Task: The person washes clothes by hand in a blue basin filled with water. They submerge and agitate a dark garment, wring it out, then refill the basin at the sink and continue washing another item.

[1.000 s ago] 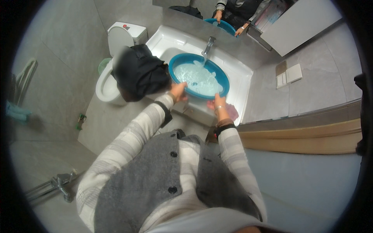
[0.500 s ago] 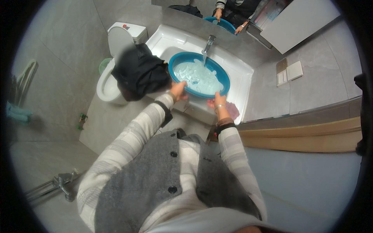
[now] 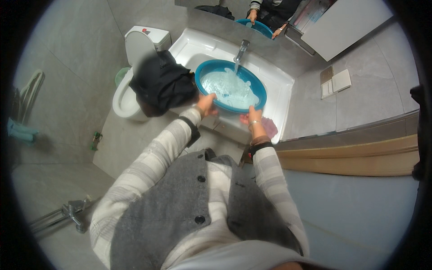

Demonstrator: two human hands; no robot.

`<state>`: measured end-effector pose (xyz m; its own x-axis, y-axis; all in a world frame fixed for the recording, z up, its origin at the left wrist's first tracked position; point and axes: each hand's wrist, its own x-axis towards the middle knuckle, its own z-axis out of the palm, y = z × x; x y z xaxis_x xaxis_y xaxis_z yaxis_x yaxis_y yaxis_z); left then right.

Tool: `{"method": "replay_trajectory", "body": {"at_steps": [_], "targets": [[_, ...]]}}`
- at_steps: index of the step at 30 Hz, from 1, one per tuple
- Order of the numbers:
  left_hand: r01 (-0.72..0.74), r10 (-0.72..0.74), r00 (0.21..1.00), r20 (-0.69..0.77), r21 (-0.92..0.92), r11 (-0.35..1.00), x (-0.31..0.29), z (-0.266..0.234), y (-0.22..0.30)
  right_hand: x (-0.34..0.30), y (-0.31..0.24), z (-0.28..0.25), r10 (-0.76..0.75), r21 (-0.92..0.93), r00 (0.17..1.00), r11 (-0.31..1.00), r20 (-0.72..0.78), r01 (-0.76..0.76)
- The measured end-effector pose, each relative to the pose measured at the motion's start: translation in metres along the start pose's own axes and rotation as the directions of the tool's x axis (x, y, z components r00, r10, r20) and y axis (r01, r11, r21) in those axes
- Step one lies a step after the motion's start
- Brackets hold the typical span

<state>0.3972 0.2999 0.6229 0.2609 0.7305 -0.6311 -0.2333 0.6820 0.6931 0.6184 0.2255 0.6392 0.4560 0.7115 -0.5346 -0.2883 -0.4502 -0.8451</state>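
A blue plastic basin [image 3: 258, 83] rests in the white washbasin [image 3: 280, 92], holding sudsy water [image 3: 229, 87]. Water runs into it from the chrome tap [image 3: 241, 50]. My left hand [image 3: 206, 104] grips the near left part of the rim, thumb over the top. On the near right part of the rim is my right hand [image 3: 253, 117], closed on it in the same way. The undersides of both hands' fingers are partly hidden below the rim. Dark cloth [image 3: 166, 85] lies heaped beside my left hand. A pink cloth [image 3: 269, 127] lies on the washbasin's edge by my right wrist.
To the left stands a white toilet [image 3: 122, 101] with its lid raised. A mirror [image 3: 216, 15] and a white cabinet [image 3: 346, 27] are above the washbasin. A wall switch panel [image 3: 337, 83] is at the right. A shower valve [image 3: 72, 211] sticks out at lower left.
Both hands keep their hold on the basin's rim, nearly still. Water keeps running from the tap, and the ripples and foam have shifted slightly.
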Motion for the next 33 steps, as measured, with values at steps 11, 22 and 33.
{"method": "replay_trajectory", "body": {"at_steps": [11, 22, 33], "targets": [[0.002, -0.002, 1.000, -0.017, -0.013, 1.000, -0.0071, 0.0034, 0.0031, 0.0056, 0.0032, -0.0011, 0.015, 0.013, 1.000, 1.000, 0.020, -0.015], [0.040, -0.039, 0.999, 0.024, -0.045, 0.998, -0.0003, -0.0005, 0.0023, -0.0012, -0.0001, -0.0005, 0.006, 0.002, 1.000, 1.000, 0.003, -0.006], [0.015, -0.016, 1.000, -0.027, -0.019, 1.000, -0.0085, 0.0042, 0.0046, 0.0045, 0.0019, -0.0006, 0.010, 0.005, 1.000, 1.000, -0.015, -0.010]]}}
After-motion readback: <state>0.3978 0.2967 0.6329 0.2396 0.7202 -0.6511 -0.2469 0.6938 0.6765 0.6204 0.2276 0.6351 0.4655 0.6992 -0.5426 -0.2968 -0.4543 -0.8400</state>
